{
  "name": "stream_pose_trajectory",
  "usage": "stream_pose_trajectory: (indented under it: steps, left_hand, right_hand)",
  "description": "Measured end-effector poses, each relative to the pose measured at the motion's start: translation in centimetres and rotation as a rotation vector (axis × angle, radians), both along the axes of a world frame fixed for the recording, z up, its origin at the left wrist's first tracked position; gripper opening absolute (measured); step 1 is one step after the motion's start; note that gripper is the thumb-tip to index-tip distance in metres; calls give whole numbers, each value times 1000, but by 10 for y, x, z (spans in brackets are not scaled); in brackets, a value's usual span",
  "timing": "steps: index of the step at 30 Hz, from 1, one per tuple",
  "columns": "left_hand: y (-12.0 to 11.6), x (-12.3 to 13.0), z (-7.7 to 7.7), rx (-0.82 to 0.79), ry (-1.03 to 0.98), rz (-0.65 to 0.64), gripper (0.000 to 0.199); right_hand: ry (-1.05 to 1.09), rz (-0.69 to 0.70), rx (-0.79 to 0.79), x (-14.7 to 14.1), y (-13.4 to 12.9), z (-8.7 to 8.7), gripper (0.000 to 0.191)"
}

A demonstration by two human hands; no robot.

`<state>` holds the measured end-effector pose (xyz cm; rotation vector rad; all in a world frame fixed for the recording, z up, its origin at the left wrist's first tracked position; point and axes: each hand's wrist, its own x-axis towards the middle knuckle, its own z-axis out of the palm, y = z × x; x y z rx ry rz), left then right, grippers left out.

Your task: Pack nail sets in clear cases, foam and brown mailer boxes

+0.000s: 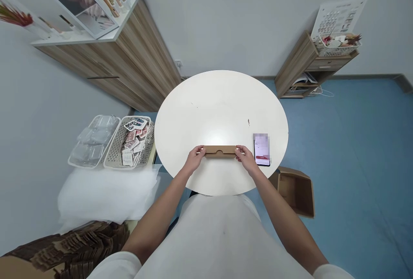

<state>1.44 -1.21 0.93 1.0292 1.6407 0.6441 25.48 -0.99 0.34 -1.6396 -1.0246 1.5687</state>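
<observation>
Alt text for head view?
A person's left hand and right hand hold a brown cardboard box by its ends at a white table, a phone lying beside the right hand. A white basket of printed cards stands left of the table, an open carton right.

White table point(213, 102) — phone point(261, 150) atop

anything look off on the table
A small dark mark or scrap, I can't tell which, stands out on the white tabletop just beyond the phone. Fainter specks show farther left. The cardboard box between the left hand and right hand looks undamaged.
</observation>
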Motion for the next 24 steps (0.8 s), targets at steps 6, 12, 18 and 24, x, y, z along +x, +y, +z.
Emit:
stream_pose_trajectory:
  steps: [6, 12, 18, 24]
  left_hand:
    - [-8, -3, -8, 7, 6, -113, 50]
    - [-11, 3, -13, 53, 0, -135, 49]
    - [-15, 4, -1, -83, 7, -82, 53]
    - [-24, 8, -2, -94, 89, -29, 60]
  right_hand:
    - [-44, 43, 9, 0, -9, -16, 45]
    - [-74, 36, 31, -3, -10, -22, 47]
    - [18, 64, -72, -1, -20, -17, 54]
    - [27, 47, -80, -8, -34, -19, 56]
